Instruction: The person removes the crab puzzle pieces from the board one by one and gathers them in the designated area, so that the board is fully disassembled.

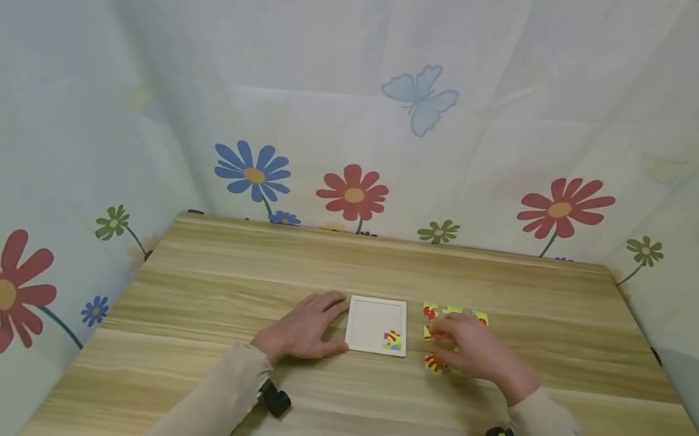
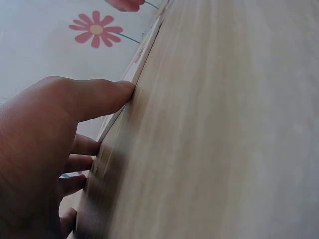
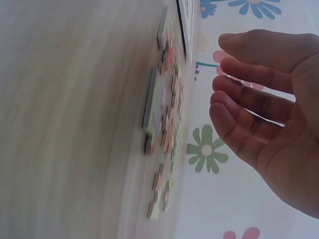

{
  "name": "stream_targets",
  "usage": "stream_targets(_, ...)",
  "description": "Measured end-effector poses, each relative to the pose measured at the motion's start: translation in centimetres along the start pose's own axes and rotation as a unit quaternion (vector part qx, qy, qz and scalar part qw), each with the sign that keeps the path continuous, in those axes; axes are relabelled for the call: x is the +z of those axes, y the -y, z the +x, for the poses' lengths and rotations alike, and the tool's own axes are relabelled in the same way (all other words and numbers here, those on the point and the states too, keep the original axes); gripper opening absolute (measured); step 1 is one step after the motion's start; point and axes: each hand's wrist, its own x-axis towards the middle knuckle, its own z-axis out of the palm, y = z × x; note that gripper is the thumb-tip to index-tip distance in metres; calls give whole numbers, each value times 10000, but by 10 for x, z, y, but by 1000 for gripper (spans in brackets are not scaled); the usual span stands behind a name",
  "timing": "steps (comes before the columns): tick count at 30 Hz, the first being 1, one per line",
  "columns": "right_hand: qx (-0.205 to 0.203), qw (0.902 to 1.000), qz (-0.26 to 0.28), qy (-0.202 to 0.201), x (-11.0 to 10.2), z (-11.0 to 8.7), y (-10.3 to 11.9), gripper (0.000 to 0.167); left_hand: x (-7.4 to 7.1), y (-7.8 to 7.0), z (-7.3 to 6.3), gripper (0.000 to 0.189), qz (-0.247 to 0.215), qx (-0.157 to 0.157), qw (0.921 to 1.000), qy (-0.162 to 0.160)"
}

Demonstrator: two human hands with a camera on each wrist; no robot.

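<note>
A square white puzzle tray [image 1: 370,320] lies flat on the table, with a red, yellow and blue puzzle piece [image 1: 393,340] in its near right corner. My left hand [image 1: 307,323] rests beside the tray's left side, the fingers spread. In the left wrist view its thumb [image 2: 107,97] touches the tray's edge. Over the loose puzzle pieces [image 1: 434,362] right of the tray hovers my right hand [image 1: 477,347], partly hiding them. The right wrist view has its fingers [image 3: 249,99] loosely bent with nothing between them, apart from the pieces lying on the table.
The wood-grain table [image 1: 357,420] reaches back to a pale curtain [image 1: 315,89] printed with flowers and a butterfly. More of this cloth hangs at the left and right sides. A small black camera sits on each wrist.
</note>
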Motion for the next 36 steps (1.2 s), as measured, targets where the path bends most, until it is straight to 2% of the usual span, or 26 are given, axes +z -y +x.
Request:
stream_targets(5, -22, 10000, -53, -36, 2, 9, 7, 21, 1, 0, 0, 82, 33, -45, 10000, 21)
stream_targets(12, 162, 9998, -149, 20, 10, 20, 14, 29, 3, 1, 1, 81, -5, -24, 10000, -29)
stream_targets(16, 67, 9997, -229, -79, 13, 26, 17, 31, 4, 3, 2, 82, 31, -34, 10000, -37)
stream_targets(22, -138, 9999, 18, -70, 19, 33, 22, 31, 6, 3, 2, 82, 3, -35, 10000, -10)
stream_targets(28, -329, 9995, 5, -44, 26, 41, 23, 32, 6, 3, 1, 81, 16, -1, 10000, -61)
stream_targets(36, -206, 9996, -78, 157, 32, 49, 27, 37, 4, 3, 1, 81, 9, 30, 10000, -72)
